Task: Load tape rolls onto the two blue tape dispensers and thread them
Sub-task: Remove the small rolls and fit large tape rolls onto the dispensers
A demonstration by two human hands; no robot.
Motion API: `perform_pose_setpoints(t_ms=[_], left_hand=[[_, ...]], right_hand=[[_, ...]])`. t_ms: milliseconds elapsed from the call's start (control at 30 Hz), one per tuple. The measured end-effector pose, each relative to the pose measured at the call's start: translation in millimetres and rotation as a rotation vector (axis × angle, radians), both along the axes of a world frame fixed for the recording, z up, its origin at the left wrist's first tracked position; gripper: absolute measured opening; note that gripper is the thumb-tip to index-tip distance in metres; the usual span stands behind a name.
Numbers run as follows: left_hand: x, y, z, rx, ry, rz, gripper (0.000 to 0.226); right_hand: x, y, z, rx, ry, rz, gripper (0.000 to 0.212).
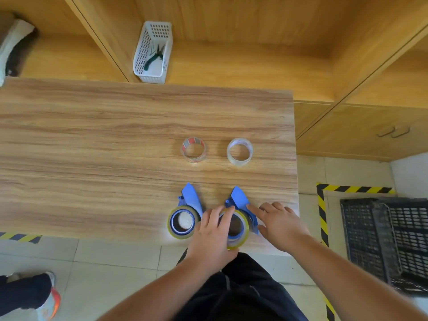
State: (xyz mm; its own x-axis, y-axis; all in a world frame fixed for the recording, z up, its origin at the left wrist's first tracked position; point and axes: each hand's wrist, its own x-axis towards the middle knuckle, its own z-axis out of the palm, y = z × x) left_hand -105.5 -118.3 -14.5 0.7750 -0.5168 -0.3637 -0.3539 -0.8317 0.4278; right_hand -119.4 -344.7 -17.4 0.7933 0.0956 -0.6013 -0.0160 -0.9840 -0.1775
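**Both hands on the right-hand dispenser at the table's near edge**

Two blue tape dispensers lie flat near the front edge of the wooden table (92,140). The left dispenser (190,200) carries a yellowish tape roll (172,230) on its hub and nobody touches it. The right dispenser (242,199) sits just beside it at 3 o'clock, also with a yellowish roll (243,239) on it.

The person's left hand (212,232) curls over that roll from 9 o'clock, fingers lying across its top rim and the thumb underneath at 6 o'clock, so it pinches the roll. The right hand (279,224) rests at 3 o'clock of the dispenser with fingers spread, the forefinger touching the blue body; it grips nothing.

Further back, at 12 o'clock of the dispensers, two spare clear rolls stand apart: one with red print (193,149) and a plain one (239,151). A white basket (141,63) holding pliers (154,56) sits beyond the table's far edge.
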Motion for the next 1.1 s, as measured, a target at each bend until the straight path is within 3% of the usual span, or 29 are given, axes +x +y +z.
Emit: perform_pose_setpoints(t_ms=[633, 1100], left_hand=[[-3.8, -25.7, -33.7, 0.222, 0.045, -0.031, 0.104], [-3.3, -22.7, -36.8, 0.226, 0.031, -0.051, 0.105]], right_hand=[[-2.4, -4.2, -2.8, 0.043, -0.012, 0.007, 0.066], [-3.0, 0.7, -0.2, 0.035, -0.007, 0.024, 0.068]])
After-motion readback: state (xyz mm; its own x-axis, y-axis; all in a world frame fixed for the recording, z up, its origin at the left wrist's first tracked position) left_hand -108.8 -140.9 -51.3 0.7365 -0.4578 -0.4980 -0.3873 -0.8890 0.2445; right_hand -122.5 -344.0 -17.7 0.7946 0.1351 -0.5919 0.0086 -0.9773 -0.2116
